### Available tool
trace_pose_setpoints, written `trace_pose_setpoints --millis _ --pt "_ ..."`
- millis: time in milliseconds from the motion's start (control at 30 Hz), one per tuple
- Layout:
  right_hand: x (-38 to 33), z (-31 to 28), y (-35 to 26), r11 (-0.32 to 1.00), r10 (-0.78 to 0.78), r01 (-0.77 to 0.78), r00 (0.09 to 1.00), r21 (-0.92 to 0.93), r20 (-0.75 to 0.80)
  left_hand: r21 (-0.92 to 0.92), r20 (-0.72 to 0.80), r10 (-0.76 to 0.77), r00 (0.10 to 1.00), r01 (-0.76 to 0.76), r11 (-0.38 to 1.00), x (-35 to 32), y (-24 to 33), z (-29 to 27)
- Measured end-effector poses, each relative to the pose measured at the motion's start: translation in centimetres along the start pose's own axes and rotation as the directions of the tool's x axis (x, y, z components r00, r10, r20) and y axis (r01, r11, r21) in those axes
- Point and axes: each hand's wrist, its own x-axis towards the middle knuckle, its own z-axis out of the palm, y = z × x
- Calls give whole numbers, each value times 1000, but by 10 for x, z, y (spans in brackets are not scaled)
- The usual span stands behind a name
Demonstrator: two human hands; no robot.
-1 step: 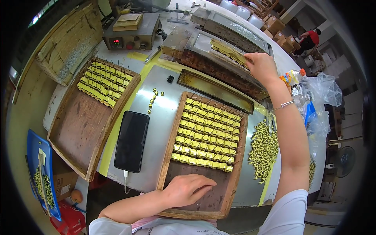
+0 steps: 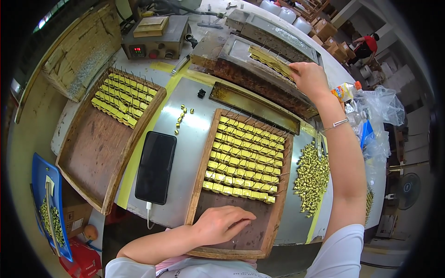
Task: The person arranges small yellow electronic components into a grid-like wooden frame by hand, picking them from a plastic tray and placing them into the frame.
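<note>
At the upper right, my right hand (image 2: 308, 78) is closed in a pinch on the end of a row of yellow-wrapped coils (image 2: 269, 59) with thin wire leads. That row lies over the silvery trough of a metal solder pot (image 2: 232, 51). Nothing shows in my left hand (image 2: 223, 225), its fingers loosely bent and the thumb apart from them. It hovers or rests over the near part of a wooden tray (image 2: 274, 227); contact cannot be told. Several rows of similar yellow coils (image 2: 243, 160) fill the tray's far part, just beyond my left fingers.
Left stands another wooden tray (image 2: 92, 160) with coil rows. Between the trays lies a black phone (image 2: 155, 167) on a cable. Small yellow-and-dark parts (image 2: 311, 178) are heaped right. A control box (image 2: 157, 39), blue tray (image 2: 46, 178), bottle (image 2: 345, 91) and plastic bags (image 2: 378, 109) surround the bench.
</note>
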Motion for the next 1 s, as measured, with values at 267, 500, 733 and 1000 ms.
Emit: trace_pose_setpoints --millis 267,500,733,1000 --pt "-12 -42 -7 999 18 -19 1000 44 24 7 -18 3 1000 -3 1000 0 9 2" --pt "-80 -112 -45 974 -78 69 996 214 33 -673 71 -456 887 380 635 6 50 -27" --pt "-171 -160 -68 919 -371 386 916 84 -154 -881 134 -559 818 357 310 56 95 -81" --pt "-199 -165 -38 881 -473 429 822 -201 -316 -879 224 -589 776 422 222 84 115 -56"
